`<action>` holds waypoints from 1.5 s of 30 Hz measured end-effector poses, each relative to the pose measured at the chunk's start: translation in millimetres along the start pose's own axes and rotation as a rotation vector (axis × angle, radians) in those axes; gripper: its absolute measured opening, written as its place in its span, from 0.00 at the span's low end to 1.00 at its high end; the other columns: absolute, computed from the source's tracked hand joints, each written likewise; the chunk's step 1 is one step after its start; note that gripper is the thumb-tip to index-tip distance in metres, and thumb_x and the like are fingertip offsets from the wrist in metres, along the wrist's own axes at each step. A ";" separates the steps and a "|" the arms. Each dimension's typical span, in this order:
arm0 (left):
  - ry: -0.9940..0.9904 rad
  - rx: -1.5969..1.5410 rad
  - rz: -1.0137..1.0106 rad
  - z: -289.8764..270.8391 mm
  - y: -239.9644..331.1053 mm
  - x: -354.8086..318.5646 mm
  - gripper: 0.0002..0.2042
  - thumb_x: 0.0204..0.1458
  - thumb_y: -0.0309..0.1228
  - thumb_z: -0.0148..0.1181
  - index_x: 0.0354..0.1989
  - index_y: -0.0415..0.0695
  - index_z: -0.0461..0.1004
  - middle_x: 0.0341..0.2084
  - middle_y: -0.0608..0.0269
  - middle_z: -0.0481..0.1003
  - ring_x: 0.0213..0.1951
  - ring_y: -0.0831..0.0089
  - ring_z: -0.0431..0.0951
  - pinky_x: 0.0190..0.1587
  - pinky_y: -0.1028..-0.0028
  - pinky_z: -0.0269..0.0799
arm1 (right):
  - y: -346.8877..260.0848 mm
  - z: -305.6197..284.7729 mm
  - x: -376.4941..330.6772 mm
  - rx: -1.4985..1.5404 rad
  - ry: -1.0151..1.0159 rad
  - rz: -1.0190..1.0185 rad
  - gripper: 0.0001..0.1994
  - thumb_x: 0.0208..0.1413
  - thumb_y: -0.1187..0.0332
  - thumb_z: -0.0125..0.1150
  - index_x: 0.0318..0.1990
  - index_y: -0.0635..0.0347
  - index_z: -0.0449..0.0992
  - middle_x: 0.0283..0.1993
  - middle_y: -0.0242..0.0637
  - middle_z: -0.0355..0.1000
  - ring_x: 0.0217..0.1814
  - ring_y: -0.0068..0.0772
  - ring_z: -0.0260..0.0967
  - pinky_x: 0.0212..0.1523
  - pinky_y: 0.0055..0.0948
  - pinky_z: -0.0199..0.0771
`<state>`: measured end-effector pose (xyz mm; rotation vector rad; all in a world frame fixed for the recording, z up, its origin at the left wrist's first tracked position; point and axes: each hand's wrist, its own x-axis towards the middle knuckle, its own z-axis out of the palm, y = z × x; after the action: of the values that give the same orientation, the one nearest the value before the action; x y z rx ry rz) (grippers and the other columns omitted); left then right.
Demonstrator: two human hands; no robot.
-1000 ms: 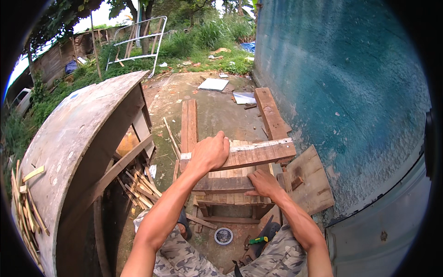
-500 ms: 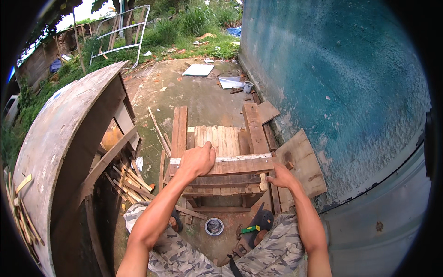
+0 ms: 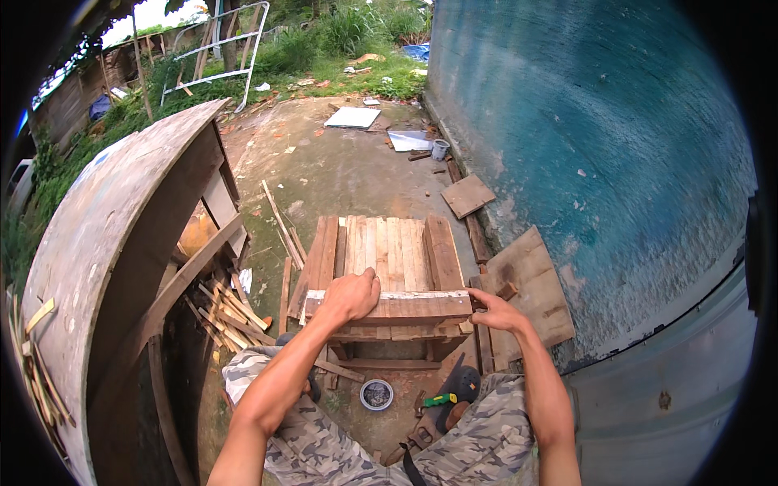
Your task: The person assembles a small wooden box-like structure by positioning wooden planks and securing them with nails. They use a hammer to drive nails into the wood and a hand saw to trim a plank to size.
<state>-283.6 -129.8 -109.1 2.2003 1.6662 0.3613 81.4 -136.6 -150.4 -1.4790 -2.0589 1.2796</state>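
Observation:
Before me a U-shaped frame of brown wood, with a crossbar (image 3: 413,308) at its near end, sits over a low bench of pale wooden slats (image 3: 387,247). Its left side piece (image 3: 322,255) and right side piece (image 3: 442,253) run away from me along the slats. My left hand (image 3: 352,295) is closed over the crossbar's left half, knuckles up. At the bar's right end, my right hand (image 3: 496,312) grips with the thumb on top; its other fingertips are partly hidden. White paint or filler streaks the bar's upper edge.
Between my feet stand a small bowl (image 3: 376,394) of dark bits and a green-and-yellow-handled tool (image 3: 440,400). Wood strips (image 3: 231,316) and a curved panel (image 3: 121,211) lie left. Boards (image 3: 531,292) lean by the blue wall (image 3: 592,138) on the right.
The frame has come down and tipped, so its side pieces sit lower along the slats. Both hands have moved slightly toward me with the crossbar.

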 end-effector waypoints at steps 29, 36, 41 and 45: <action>0.231 -0.195 0.008 -10.7 -27.2 7.7 0.18 0.64 0.40 0.45 0.42 0.36 0.75 0.31 0.34 0.78 0.37 0.36 0.78 0.45 0.45 0.71 | -16.0 9.8 -7.4 0.442 0.030 0.073 0.37 0.55 0.67 0.65 0.72 0.64 0.58 0.67 0.43 0.66 0.69 0.38 0.64 0.68 0.37 0.64; 0.498 -0.805 -0.565 -24.6 -96.1 -34.8 0.15 0.64 0.37 0.46 0.36 0.39 0.74 0.23 0.55 0.75 0.25 0.62 0.75 0.26 0.63 0.67 | -27.6 24.9 -3.3 0.732 0.118 0.217 0.41 0.62 0.41 0.59 0.70 0.66 0.62 0.71 0.47 0.62 0.74 0.41 0.57 0.72 0.50 0.59; 0.263 -1.222 -0.691 2.5 -106.5 -65.3 0.13 0.68 0.38 0.43 0.42 0.42 0.70 0.31 0.68 0.68 0.26 0.79 0.67 0.30 0.74 0.70 | -33.7 38.1 -9.7 0.444 0.162 0.154 0.42 0.54 0.52 0.73 0.70 0.65 0.62 0.66 0.46 0.69 0.70 0.37 0.63 0.70 0.39 0.62; 0.297 -1.191 -0.615 30.6 -114.2 -71.8 0.12 0.69 0.37 0.43 0.36 0.45 0.68 0.23 0.74 0.63 0.22 0.82 0.63 0.25 0.78 0.62 | -31.1 46.8 -13.0 0.298 0.222 0.098 0.42 0.48 0.68 0.79 0.69 0.65 0.61 0.63 0.43 0.72 0.66 0.34 0.67 0.66 0.34 0.66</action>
<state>-390.2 -175.0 -184.8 0.7641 1.5111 1.1475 36.6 -172.8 -148.7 -1.5203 -1.5971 1.3241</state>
